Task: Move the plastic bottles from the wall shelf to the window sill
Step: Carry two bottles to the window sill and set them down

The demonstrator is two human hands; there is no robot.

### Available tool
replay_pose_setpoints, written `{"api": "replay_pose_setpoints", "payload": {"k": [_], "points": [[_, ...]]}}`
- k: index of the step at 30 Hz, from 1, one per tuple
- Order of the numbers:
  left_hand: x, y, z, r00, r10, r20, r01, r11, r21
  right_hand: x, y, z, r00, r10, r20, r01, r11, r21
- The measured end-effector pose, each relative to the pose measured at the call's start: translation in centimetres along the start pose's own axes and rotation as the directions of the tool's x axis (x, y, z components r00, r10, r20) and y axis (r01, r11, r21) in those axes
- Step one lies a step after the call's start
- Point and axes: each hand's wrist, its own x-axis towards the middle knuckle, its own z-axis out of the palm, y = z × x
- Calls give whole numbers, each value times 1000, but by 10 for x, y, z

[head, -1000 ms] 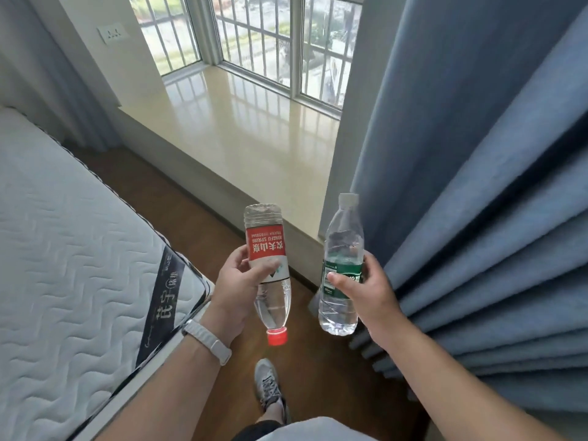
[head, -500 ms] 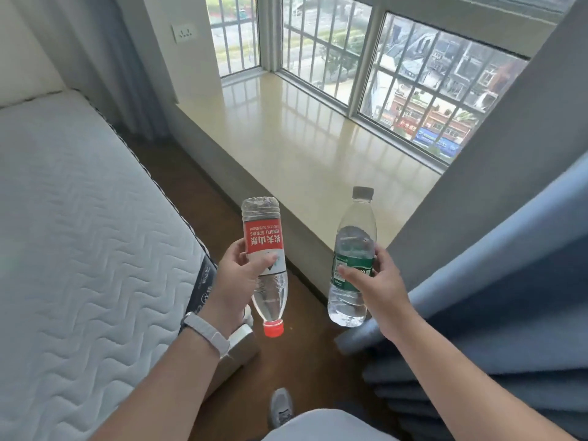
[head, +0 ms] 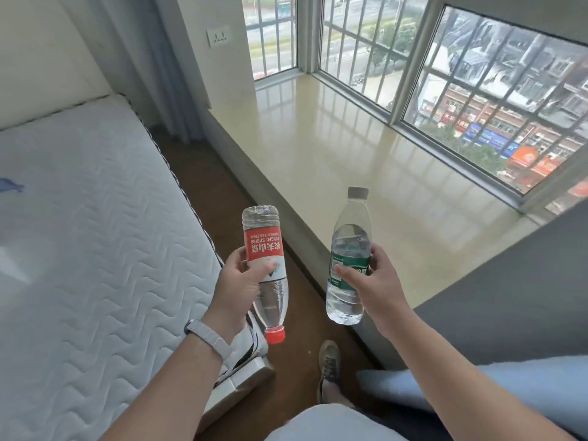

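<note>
My left hand point(head: 240, 283) grips a clear plastic bottle with a red label point(head: 263, 246), held upside down so its red cap points at the floor. My right hand point(head: 375, 281) holds a second clear bottle with a green label point(head: 348, 249), upright, grey cap on top. Both bottles hang over the brown floor just short of the near edge of the glossy beige window sill point(head: 334, 154), which stretches ahead and to the right under the barred window. The wall shelf is not in view.
A bare white quilted mattress point(head: 79, 233) fills the left. A narrow strip of brown floor point(head: 203, 186) runs between it and the sill. Barred windows point(head: 461, 90) back the sill. A grey wall point(head: 509, 297) and blue curtain point(head: 477, 386) stand at right. My shoe point(head: 329, 361) is below.
I have stepped closer to the sill and the view has swung right, past the curtain. Both hands keep their bottles in the same grip.
</note>
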Motion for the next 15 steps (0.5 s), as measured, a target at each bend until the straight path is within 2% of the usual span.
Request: {"api": "replay_pose_setpoints", "payload": {"k": [9, 15], "points": [[81, 59, 54, 999, 47, -10, -47, 998, 37, 122, -47, -14, 994, -57, 91, 54, 998, 32], [110, 81, 68, 995, 82, -63, -78, 995, 55, 159, -66, -15, 988, -65, 139, 58, 997, 57]]}}
